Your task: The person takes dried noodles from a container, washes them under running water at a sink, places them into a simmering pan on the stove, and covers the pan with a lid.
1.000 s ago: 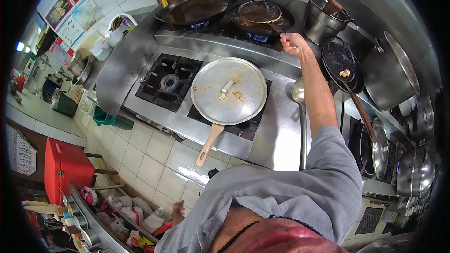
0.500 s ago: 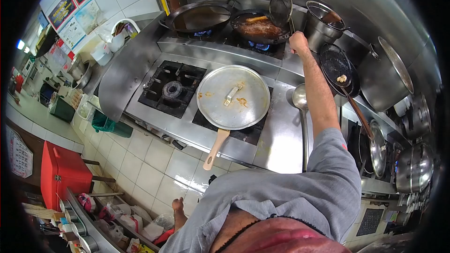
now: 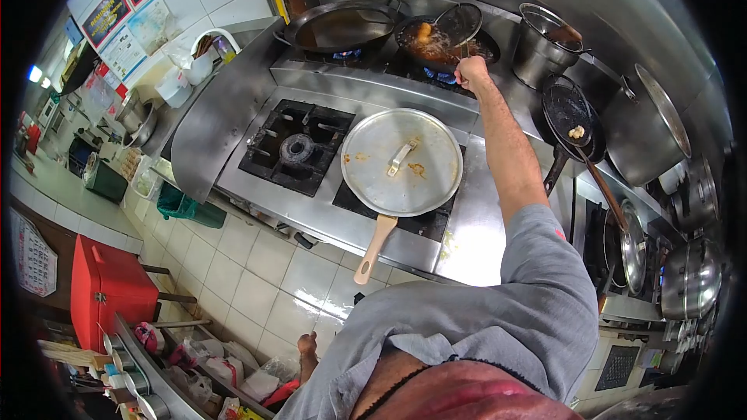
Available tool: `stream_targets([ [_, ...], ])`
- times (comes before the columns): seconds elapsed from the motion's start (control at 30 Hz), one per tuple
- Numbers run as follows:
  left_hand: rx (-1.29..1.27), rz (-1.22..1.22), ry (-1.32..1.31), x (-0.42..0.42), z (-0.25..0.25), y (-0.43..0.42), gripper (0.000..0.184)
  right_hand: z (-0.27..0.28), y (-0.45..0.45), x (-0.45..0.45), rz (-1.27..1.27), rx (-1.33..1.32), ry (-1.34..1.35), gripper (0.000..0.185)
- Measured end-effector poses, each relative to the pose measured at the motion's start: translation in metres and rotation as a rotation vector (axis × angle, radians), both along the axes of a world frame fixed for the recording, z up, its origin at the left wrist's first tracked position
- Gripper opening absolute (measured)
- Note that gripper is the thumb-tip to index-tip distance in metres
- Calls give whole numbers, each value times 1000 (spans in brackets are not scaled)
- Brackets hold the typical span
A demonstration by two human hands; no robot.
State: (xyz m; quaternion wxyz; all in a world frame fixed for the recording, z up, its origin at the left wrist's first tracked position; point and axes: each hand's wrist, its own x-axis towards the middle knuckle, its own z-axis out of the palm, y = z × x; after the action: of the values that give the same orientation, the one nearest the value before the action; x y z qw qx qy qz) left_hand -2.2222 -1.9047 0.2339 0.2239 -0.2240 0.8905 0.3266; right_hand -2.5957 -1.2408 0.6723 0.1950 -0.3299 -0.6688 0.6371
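My right hand (image 3: 472, 72) is closed around the handle of a round mesh strainer (image 3: 459, 23). The strainer is tilted at the right part of a wok (image 3: 492, 45) of bubbling brown oil, over a blue flame. A golden-brown piece of food (image 3: 424, 32) shows in the oil to the left of the strainer. Low at my side hangs my left hand (image 3: 307, 342), away from the stove; its fingers are too small to make out clearly.
A lidded pan (image 3: 401, 162) with a wooden handle covers a front burner, beside a bare burner (image 3: 296, 149). Another wok (image 3: 342, 27) stands back left. To the right are a steel pot (image 3: 542, 50), a black pan (image 3: 568, 105) and a large pot (image 3: 646, 124).
The strainer went from lying over the wok to raised upright, then tilted back down to the oil. A food piece now shows at the left. My left hand remains low.
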Motion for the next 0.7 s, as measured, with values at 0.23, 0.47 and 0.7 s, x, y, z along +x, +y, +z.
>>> stream_targets([
  [0.23,28,-179,134,-7,-22,-21,42,-9,-21,9,135,-64,-9,18],
  [0.47,-62,85,-72,-16,-13,-20,46,-1,-23,30,191,-416,164,9],
  [0.7,30,16,-44,1,-22,-26,52,1,-21,37,180,-577,251,14],
])
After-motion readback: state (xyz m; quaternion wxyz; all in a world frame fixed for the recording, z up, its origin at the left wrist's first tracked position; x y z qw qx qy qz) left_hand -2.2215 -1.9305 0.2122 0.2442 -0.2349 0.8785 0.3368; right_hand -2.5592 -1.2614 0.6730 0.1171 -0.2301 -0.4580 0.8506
